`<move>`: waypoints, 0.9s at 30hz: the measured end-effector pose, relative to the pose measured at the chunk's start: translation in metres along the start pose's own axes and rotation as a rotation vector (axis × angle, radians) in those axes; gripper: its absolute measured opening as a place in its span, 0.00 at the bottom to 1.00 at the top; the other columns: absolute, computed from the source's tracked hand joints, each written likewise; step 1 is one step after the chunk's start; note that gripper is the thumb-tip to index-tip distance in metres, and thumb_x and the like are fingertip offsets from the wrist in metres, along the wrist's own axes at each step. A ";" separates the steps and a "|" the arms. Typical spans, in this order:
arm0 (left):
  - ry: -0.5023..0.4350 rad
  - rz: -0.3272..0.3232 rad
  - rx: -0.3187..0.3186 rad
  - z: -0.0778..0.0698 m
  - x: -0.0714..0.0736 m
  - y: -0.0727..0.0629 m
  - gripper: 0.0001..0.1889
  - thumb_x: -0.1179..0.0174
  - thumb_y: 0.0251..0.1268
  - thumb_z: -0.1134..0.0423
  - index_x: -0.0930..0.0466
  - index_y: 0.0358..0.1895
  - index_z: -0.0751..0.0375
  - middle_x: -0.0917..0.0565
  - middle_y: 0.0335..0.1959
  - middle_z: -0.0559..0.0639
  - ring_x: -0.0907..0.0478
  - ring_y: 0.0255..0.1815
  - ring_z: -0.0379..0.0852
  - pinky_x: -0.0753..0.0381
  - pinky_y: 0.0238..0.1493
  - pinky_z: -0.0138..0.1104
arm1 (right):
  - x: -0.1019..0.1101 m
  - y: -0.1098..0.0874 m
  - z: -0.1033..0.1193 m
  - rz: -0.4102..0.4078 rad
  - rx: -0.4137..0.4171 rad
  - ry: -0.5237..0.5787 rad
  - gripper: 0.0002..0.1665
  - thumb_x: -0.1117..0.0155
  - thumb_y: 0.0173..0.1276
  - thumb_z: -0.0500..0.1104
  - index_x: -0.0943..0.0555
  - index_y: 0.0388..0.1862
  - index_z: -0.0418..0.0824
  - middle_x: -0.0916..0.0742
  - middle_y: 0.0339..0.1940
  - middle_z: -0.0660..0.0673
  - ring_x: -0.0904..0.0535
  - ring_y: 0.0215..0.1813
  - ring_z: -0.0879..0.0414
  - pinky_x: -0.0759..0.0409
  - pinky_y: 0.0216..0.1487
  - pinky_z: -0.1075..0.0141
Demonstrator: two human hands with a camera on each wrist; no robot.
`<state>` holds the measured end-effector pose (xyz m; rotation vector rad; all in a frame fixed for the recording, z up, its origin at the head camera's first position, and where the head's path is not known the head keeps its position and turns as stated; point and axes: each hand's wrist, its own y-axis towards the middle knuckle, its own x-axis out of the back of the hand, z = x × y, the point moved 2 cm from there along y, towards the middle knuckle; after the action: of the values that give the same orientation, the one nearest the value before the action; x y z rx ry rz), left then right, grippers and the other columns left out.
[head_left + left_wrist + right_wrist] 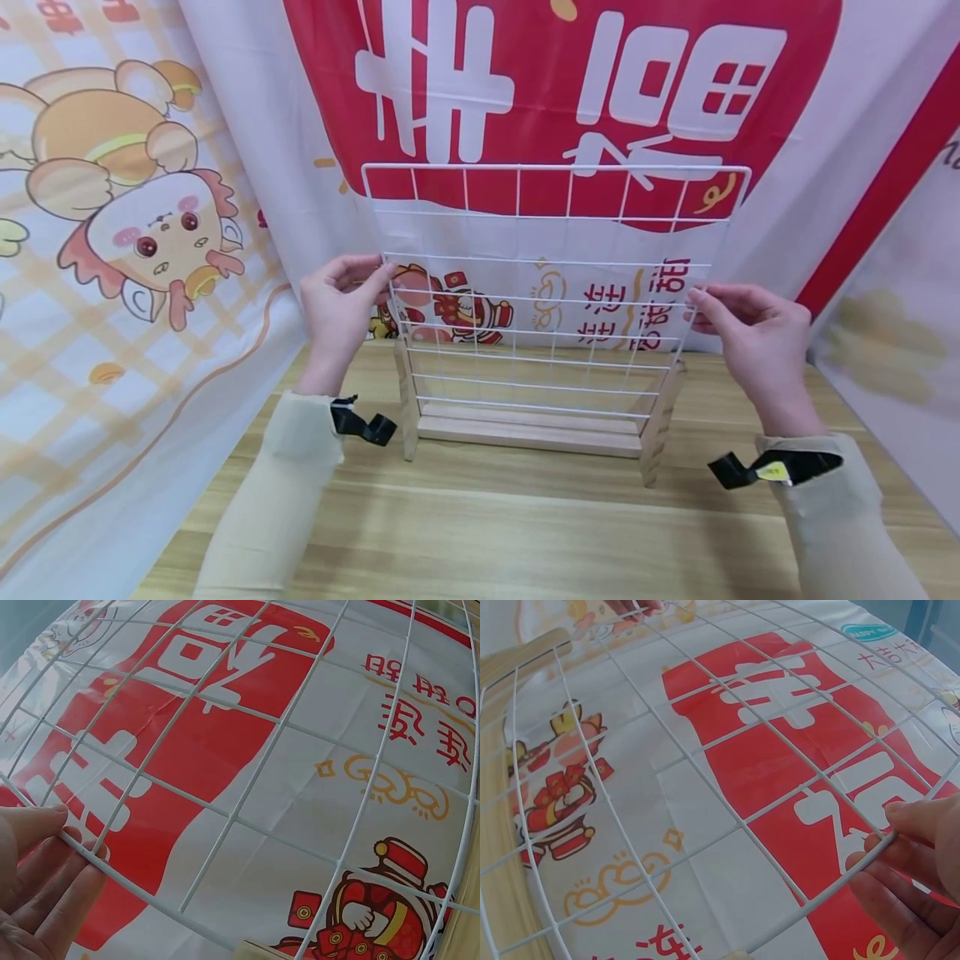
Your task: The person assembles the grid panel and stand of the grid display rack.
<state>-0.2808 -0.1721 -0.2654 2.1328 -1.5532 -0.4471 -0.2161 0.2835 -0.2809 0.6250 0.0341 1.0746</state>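
A white wire grid panel (517, 263) stands upright in a pale wooden stand (525, 435), its lower part between the two wooden side posts. On the panel's left edge, my left hand (341, 304) pinches the outer wire between thumb and fingers. My right hand (761, 342) pinches the opposite edge at about the same height. Close up in the left wrist view, the thumb and fingers (64, 900) meet around the border wire. The right wrist view has the right thumb (922, 817) on top of the wire and the fingers beneath it.
The stand rests on a wood-grain table (495, 533). Behind it hangs a white cloth with a large red printed patch (547, 92). A cartoon-printed cloth (120, 233) covers the left side, and a pale cloth (892, 358) borders the right. Black straps (363, 423) circle both wrists.
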 end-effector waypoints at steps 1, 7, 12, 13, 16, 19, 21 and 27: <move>0.003 0.002 0.002 0.000 0.000 0.000 0.14 0.26 0.61 0.58 0.11 0.46 0.63 0.11 0.41 0.55 0.12 0.34 0.46 0.12 0.38 0.32 | 0.000 0.000 0.000 0.001 -0.002 -0.005 0.22 0.30 0.70 0.52 0.14 0.58 0.44 0.11 0.49 0.50 0.13 0.42 0.63 0.18 0.46 0.76; -0.013 0.017 0.023 0.002 0.000 -0.001 0.14 0.26 0.61 0.58 0.12 0.45 0.63 0.11 0.41 0.55 0.12 0.36 0.48 0.12 0.39 0.34 | -0.002 -0.002 0.001 0.002 -0.014 -0.031 0.23 0.30 0.69 0.53 0.14 0.58 0.44 0.11 0.48 0.49 0.13 0.42 0.63 0.18 0.45 0.76; -0.036 0.029 0.006 0.005 0.000 -0.002 0.13 0.27 0.62 0.60 0.12 0.45 0.65 0.11 0.40 0.56 0.11 0.36 0.45 0.12 0.39 0.34 | -0.003 -0.003 -0.002 0.006 -0.017 -0.033 0.23 0.30 0.69 0.53 0.14 0.58 0.44 0.11 0.48 0.49 0.13 0.42 0.62 0.18 0.45 0.76; -0.035 0.031 0.003 0.005 0.001 -0.002 0.13 0.27 0.62 0.60 0.12 0.45 0.65 0.11 0.40 0.56 0.11 0.36 0.46 0.12 0.39 0.34 | -0.002 -0.003 -0.002 0.009 -0.018 -0.031 0.23 0.30 0.69 0.53 0.14 0.58 0.44 0.11 0.48 0.49 0.13 0.42 0.62 0.18 0.45 0.77; -0.025 0.035 0.003 0.007 0.001 -0.003 0.13 0.27 0.63 0.59 0.12 0.44 0.64 0.11 0.40 0.55 0.11 0.37 0.48 0.12 0.40 0.35 | -0.002 -0.003 -0.005 0.021 -0.020 -0.028 0.23 0.30 0.70 0.53 0.14 0.58 0.44 0.11 0.48 0.49 0.13 0.42 0.62 0.18 0.45 0.77; -0.008 0.037 0.014 0.011 0.001 -0.004 0.14 0.27 0.62 0.58 0.12 0.44 0.64 0.11 0.39 0.55 0.11 0.37 0.50 0.12 0.39 0.34 | -0.002 -0.005 -0.009 0.029 -0.022 -0.037 0.23 0.30 0.70 0.53 0.14 0.58 0.44 0.11 0.48 0.50 0.13 0.43 0.62 0.18 0.45 0.77; 0.001 0.035 0.024 0.013 0.001 -0.005 0.14 0.26 0.61 0.57 0.12 0.43 0.64 0.11 0.38 0.54 0.12 0.36 0.49 0.12 0.38 0.34 | -0.003 -0.006 -0.011 0.030 -0.019 -0.043 0.23 0.30 0.70 0.53 0.14 0.58 0.43 0.11 0.47 0.50 0.13 0.42 0.62 0.17 0.44 0.76; -0.003 0.030 0.024 0.018 0.000 -0.005 0.15 0.25 0.60 0.58 0.13 0.42 0.67 0.11 0.36 0.54 0.12 0.33 0.48 0.11 0.36 0.34 | -0.004 -0.008 -0.016 0.036 -0.029 -0.044 0.23 0.29 0.69 0.54 0.14 0.57 0.43 0.11 0.46 0.50 0.13 0.41 0.60 0.17 0.44 0.77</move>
<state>-0.2855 -0.1743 -0.2833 2.1239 -1.5978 -0.4236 -0.2169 0.2848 -0.2987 0.6252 -0.0306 1.0946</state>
